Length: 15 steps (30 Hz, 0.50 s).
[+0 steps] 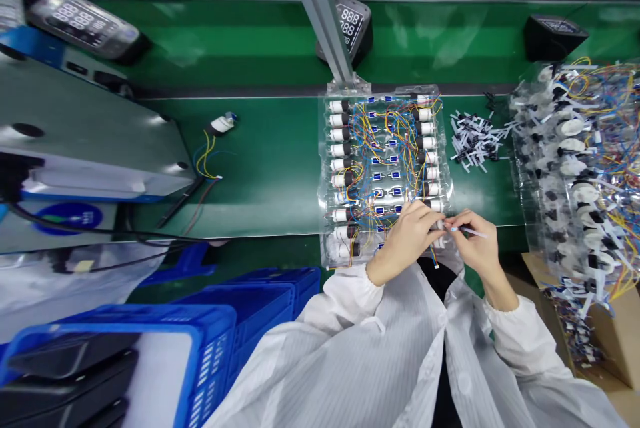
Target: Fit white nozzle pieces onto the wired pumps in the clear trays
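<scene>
My left hand (407,235) is closed over the lower right corner of a transparent plastic tray (324,215), its fingers pinching a small white-and-black motor with wires, mostly covered by the fingers. A short cable with a white plug (435,260) hangs below that hand. Close beside it, my right hand (477,241) is closed on a thin white tube (473,233), which sticks out to the right between the fingers. The fingertips of both hands meet at the motor's end. Several similar motors (340,149) lie in two columns in the tray, with coloured wires and small blue parts between them.
A pile of white tubes with black fittings (477,140) lies right of the tray. Stacked trays of wired parts (573,168) stand further right, above a cardboard box (617,341). One loose motor (221,124) lies left. Blue crates (213,348) and a grey machine (90,128) occupy the left.
</scene>
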{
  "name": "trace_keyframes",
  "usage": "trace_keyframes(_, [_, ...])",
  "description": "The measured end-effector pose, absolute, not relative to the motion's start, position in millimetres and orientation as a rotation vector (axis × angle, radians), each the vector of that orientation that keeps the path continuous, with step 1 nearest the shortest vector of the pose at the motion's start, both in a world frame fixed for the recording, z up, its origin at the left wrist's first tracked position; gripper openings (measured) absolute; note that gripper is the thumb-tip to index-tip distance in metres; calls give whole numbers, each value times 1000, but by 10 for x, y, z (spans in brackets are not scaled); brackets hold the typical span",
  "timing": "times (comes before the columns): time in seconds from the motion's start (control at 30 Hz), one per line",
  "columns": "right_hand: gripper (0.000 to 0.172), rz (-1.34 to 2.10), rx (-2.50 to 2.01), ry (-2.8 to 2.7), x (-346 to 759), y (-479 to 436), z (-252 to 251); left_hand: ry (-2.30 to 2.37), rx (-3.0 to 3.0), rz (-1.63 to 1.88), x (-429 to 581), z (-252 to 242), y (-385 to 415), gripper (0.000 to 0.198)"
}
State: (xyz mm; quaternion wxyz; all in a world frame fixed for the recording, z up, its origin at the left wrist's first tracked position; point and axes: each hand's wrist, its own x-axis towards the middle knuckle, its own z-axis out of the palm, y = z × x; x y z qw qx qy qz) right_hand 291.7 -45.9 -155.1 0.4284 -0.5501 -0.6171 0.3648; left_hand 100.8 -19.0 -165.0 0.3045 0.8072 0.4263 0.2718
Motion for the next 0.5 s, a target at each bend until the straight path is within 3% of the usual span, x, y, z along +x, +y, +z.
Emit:
trace_keyframes(0.23, [11,912,-1354,-1591,2945,-443,-1583,1147,2161,660,1026,-1627,-188,26])
trace_keyframes(0.33, [13,1020,-1388,-1576,3069,-461,-1588,1208,2241,557,1036,-1461,-257,34])
trace_keyframes(0.37, [19,1092,-1378,-1565,3137,-466,-1584,1232,2269,535,1028,-1378,-293,40])
trace_keyframes(0.47, [62,1261,-1222,-1480,3369,-422,-1577,1295,2362,479,953,-1083,-397,54])
trace_keyframes(0.5, [66,1244,-1173,-1416,3435,-372,-1586,1312,2397,455,918,-990,-414,52])
